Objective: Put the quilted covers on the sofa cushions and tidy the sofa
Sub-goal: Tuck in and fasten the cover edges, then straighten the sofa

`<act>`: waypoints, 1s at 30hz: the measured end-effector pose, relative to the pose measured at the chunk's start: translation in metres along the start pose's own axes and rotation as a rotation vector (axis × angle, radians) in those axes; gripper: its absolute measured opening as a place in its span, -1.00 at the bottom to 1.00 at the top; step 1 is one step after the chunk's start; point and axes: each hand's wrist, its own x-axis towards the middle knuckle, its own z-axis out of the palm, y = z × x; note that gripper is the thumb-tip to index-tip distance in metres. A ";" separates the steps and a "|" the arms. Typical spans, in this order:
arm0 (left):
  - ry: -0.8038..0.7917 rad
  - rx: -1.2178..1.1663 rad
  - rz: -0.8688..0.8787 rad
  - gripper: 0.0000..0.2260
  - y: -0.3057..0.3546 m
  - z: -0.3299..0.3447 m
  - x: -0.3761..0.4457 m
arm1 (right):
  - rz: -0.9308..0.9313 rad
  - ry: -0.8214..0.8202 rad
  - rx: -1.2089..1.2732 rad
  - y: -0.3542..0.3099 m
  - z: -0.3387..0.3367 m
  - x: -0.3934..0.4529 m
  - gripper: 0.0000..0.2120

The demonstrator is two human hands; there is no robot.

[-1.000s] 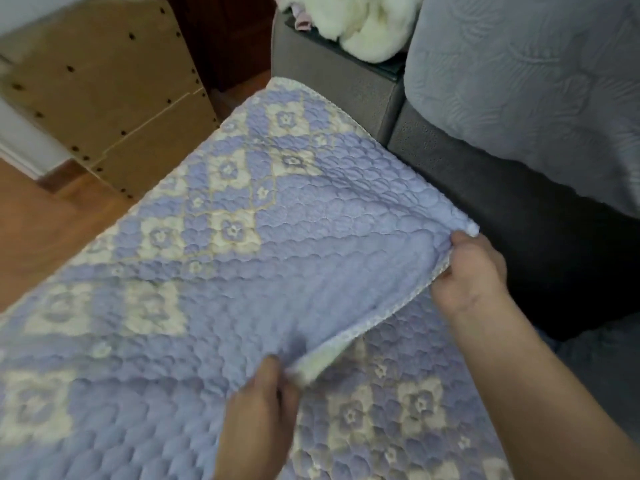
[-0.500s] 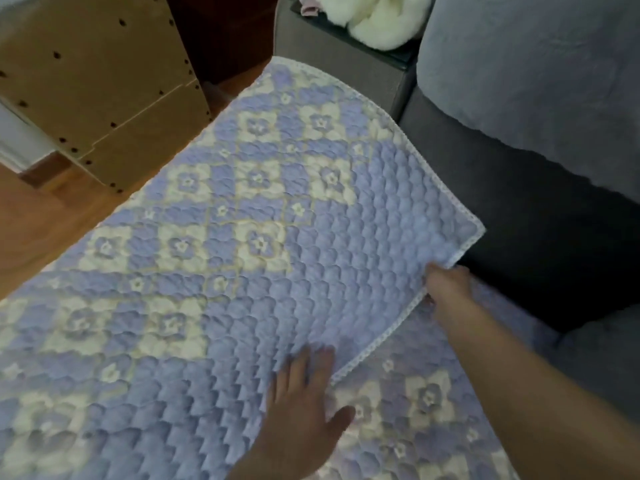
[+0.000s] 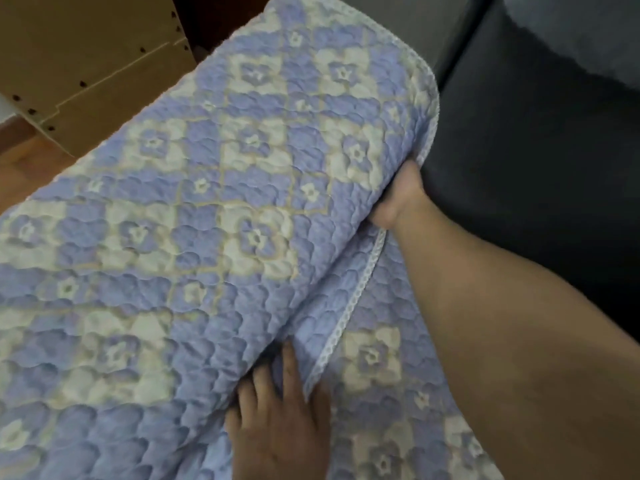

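1. One quilted cover [image 3: 221,209] fills most of the view: lilac-blue with cream diamond patches, each patch carrying a small flower, and a narrow white lace trim along its edge. It lies draped over a bulky rounded form, which is hidden beneath it, and a lower layer of the same fabric shows at the bottom right under the trimmed edge.
2. Two hands are in view. The left hand [image 3: 280,420] lies flat on the cover at the bottom centre, fingers straight and slightly spread, their tips pushed into the fold where the upper layer meets the lower one.
3. The right hand [image 3: 401,195] is at the cover's right edge, just below the rounded corner. Its fingers are tucked under the fabric and out of sight, so whether they clasp the edge cannot be told; the bare forearm runs down to the lower right.
4. One dark grey sofa [image 3: 540,161] sits right of the cover, touching its edge, with a paler grey cushion [image 3: 588,29] at the top right corner.
5. One brown panel [image 3: 90,53] with small dark holes stands at the top left, above a strip of wooden floor [image 3: 20,168].
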 end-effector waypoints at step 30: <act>-0.257 -0.054 -0.012 -0.37 0.062 -0.034 0.077 | -0.332 -0.174 -2.507 0.019 -0.053 -0.012 -0.50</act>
